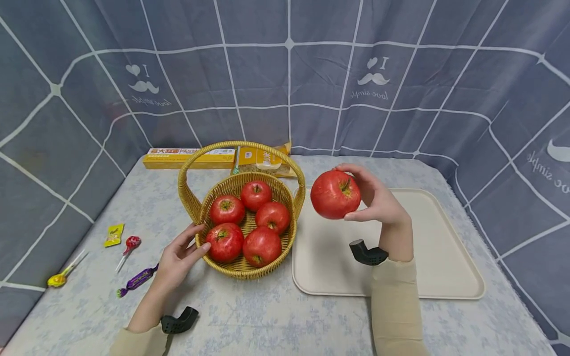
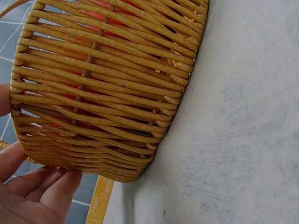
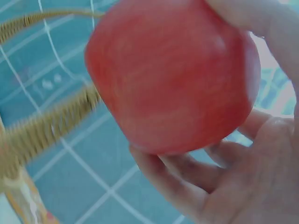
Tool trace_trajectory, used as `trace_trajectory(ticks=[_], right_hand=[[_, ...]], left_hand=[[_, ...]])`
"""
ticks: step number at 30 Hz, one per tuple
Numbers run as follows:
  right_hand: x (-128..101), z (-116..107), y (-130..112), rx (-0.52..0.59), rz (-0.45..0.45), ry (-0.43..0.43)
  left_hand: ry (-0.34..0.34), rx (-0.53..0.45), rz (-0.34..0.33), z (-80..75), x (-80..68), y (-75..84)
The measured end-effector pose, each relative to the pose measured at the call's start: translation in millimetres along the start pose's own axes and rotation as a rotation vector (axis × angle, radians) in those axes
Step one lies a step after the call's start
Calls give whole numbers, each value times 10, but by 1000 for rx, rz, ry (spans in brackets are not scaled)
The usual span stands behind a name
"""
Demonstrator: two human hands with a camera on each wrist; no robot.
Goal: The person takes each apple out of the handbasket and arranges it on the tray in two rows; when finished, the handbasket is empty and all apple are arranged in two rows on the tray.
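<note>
My right hand [image 1: 376,195] grips a red apple [image 1: 335,194], raised over the left part of a cream tray [image 1: 438,247]. Seen from the right wrist, the apple [image 3: 173,79] fills the middle, with fingers [image 3: 187,179] curled beneath it and the thumb across its top. To the left stands a woven basket [image 1: 242,274] with a tall arched handle. Several red apples [image 1: 262,246] lie inside it. My left hand [image 1: 178,259] holds the basket's left rim, thumb on the inner side. In the left wrist view its fingers [image 2: 60,191] press against the woven wall [image 2: 107,93].
Behind the basket lie a yellow pasta box [image 1: 189,159] and a yellow food packet [image 1: 262,160]. At the left are a yellow wrapped candy [image 1: 114,235], a red lollipop [image 1: 132,243], a yellow lollipop [image 1: 57,280] and a purple candy [image 1: 139,279]. A grey-blue curtain [image 1: 267,74] surrounds the table.
</note>
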State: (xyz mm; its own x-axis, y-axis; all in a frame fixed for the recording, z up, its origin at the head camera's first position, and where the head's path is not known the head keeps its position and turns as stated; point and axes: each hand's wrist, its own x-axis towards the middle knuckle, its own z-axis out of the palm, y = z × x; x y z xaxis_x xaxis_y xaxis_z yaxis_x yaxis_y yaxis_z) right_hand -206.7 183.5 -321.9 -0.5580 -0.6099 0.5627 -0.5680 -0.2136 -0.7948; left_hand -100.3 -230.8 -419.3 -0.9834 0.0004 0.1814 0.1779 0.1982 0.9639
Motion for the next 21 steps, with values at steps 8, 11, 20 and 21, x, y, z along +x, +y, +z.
trace_trajectory(ticks=[8,11,20,21], right_hand=[[-24,-113,398,-79,308,258],[5,-84,592,-86,438,303],[22,46,1070,-117,604,376],[15,54,1108,-134,613,381]], left_hand=[[4,9,5,-10,-1,-4],[3,10,5,-10,1,-3],[-2,11,-10,1,-8,8],[-3,13,-11,0,-11,6]])
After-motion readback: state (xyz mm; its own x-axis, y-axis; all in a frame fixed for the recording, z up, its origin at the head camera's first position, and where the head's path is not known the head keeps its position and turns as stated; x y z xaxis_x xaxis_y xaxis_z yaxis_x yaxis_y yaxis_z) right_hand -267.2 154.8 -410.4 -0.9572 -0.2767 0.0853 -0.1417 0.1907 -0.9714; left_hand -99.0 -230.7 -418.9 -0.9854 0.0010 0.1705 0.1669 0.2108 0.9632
